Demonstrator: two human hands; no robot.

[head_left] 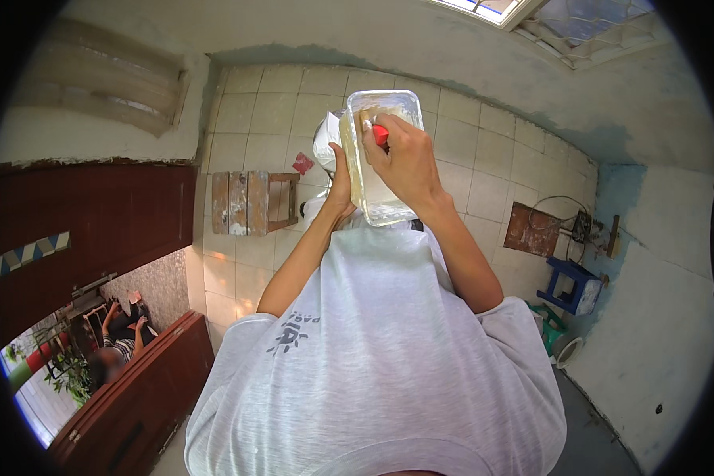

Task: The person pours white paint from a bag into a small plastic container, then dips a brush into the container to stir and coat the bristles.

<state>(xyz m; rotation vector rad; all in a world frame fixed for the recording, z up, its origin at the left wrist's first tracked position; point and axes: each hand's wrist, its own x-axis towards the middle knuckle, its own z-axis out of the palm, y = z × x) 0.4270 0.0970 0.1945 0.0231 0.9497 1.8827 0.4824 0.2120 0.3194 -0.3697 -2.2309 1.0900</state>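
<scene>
A pale, rectangular tub (411, 98), its inside smeared with whitish material, is held up in front of my chest. My left hand (342, 184) is closed on its left side, with the thumb pointing up along the wall. Over the tub's opening, my right hand (405, 157) grips a red-handled tool (381, 135). The tool's working end is mostly hidden by my fingers and the tub, so its kind cannot be made out. White smears mark my right fingertips. A crumpled white bag (325, 143) shows just left of the tub, lower down.
On the tiled floor at left stands a paint-spattered wooden stool (247, 204), with a red scrap (302, 163) nearby. A blue plastic stool (571, 286) and cables (581, 228) lie along the right wall. Beyond the brown half-door (139, 389), a person (127, 337) sits outside.
</scene>
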